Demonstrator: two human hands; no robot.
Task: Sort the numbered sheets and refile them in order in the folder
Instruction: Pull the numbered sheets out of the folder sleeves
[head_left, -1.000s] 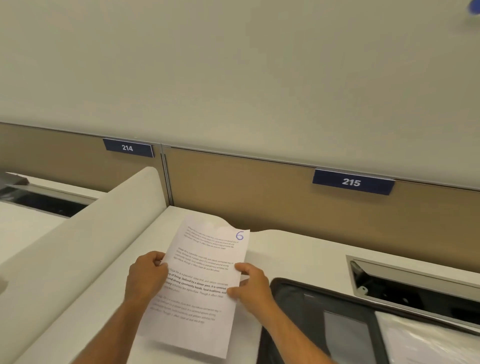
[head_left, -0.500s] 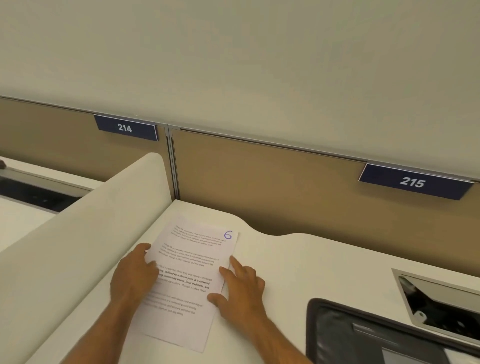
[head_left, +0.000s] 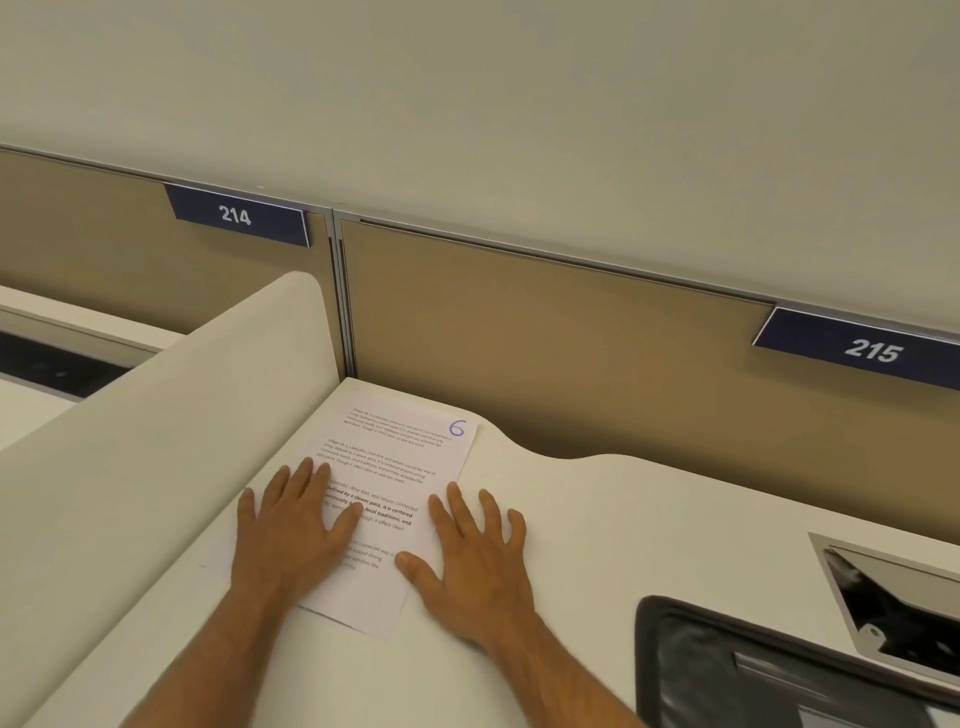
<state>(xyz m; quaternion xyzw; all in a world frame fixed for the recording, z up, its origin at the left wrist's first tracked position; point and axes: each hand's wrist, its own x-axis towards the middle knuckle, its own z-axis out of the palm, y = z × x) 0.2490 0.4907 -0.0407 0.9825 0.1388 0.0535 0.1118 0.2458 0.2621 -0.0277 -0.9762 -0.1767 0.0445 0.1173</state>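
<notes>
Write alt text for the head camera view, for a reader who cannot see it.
Left hand and right hand press flat on a printed sheet marked 6 lying on a white desk. An open black folder sits at lower right.

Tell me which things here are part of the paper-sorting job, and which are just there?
Part of the job:
sheet marked 6, flat on the desk
black folder, lying open at lower right
left hand and right hand, pressing flat

Just there:
desk
214 sign
215 sign
cable hatch
</notes>
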